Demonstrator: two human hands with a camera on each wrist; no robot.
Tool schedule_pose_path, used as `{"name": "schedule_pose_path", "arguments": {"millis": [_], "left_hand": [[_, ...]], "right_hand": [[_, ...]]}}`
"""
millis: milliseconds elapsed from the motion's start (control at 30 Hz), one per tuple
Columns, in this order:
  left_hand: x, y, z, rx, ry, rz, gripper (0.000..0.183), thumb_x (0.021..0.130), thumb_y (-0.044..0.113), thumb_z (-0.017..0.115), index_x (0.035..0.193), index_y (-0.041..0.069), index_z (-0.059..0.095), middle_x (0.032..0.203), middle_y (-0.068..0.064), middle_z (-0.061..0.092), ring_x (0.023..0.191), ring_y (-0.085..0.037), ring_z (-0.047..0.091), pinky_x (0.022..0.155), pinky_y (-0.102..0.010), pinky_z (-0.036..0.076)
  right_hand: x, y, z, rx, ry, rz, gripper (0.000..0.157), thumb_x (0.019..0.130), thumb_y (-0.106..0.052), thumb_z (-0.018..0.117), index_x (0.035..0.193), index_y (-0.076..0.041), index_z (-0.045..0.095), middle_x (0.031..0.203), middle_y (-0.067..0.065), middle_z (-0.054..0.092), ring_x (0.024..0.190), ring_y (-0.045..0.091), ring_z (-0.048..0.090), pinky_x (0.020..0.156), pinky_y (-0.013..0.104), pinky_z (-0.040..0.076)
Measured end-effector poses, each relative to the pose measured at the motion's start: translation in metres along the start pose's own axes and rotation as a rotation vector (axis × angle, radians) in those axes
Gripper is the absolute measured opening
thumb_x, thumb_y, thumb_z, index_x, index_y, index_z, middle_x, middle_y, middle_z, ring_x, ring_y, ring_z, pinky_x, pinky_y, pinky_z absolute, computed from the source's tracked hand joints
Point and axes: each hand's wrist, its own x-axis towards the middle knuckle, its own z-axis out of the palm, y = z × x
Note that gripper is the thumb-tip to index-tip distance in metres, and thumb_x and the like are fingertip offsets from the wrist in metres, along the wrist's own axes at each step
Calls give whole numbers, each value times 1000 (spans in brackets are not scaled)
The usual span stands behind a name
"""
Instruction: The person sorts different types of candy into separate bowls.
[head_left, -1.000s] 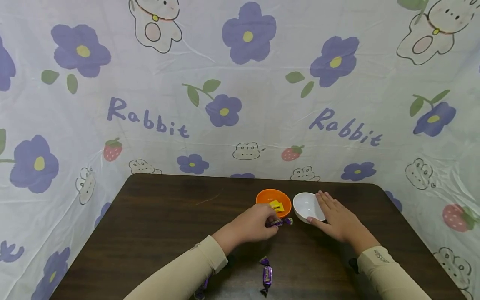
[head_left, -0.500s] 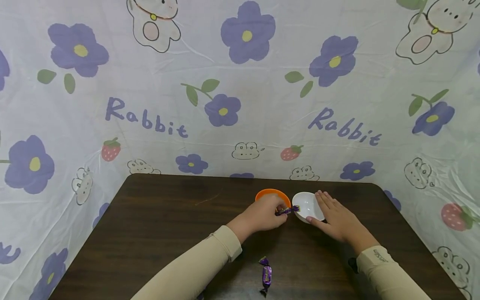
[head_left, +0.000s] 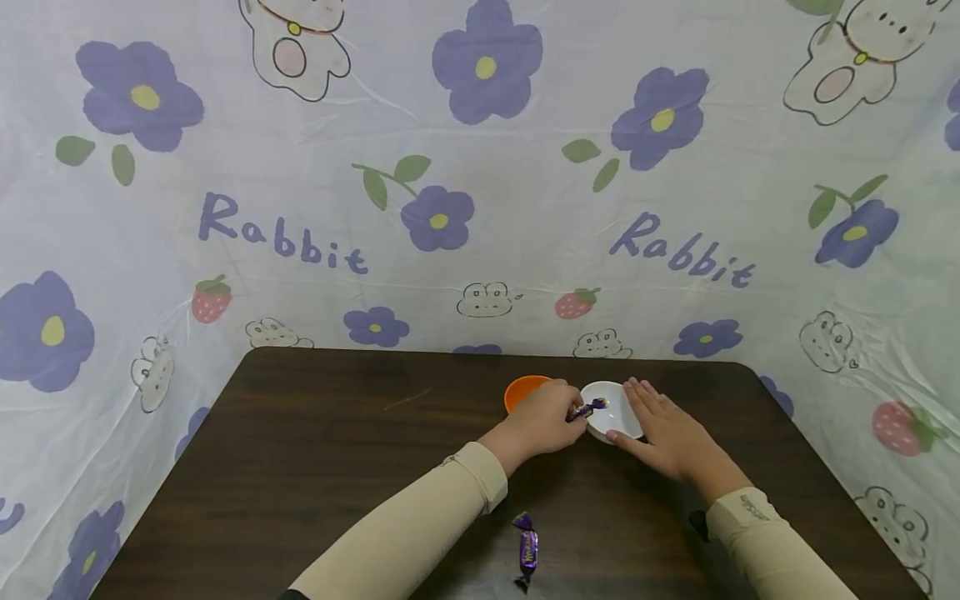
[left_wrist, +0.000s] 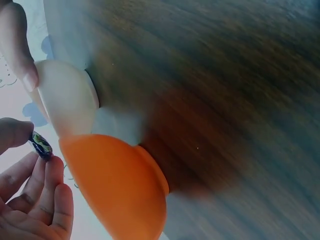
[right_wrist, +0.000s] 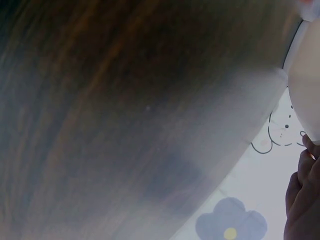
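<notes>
My left hand [head_left: 542,419] pinches a purple-wrapped candy [head_left: 588,409] between thumb and fingers, over the left rim of a small white bowl [head_left: 622,421]. In the left wrist view, one twisted end of the wrapped candy [left_wrist: 41,146] pokes out past the thumb. My right hand [head_left: 670,433] rests against the white bowl's right side, its fingers straight along the rim and the thumb at the near edge. An orange bowl [head_left: 521,391] stands just left of the white one, partly hidden behind my left hand, which covers its inside in the head view.
Another purple-wrapped candy [head_left: 528,550] lies on the dark wooden table [head_left: 322,467] near its front. Behind the table hangs a white cloth [head_left: 525,183] printed with flowers and rabbits.
My left hand has carried the candy rightward and away from me, from in front of the orange bowl to over the white bowl's rim. The right hand has stayed at the white bowl.
</notes>
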Motion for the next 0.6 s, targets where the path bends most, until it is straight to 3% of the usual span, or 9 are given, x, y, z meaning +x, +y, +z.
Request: {"name": "schedule_pose_path", "arguments": {"millis": [600], "left_hand": [[13, 10, 12, 15, -28, -53, 32, 102, 26, 71, 128, 6, 73, 115, -6, 70, 91, -8, 62, 94, -19, 56]], "right_hand": [[0, -2, 0, 3, -5, 4, 98, 103, -68, 46, 165, 4, 27, 173, 25, 24, 161, 45, 24, 128, 60, 26]]}}
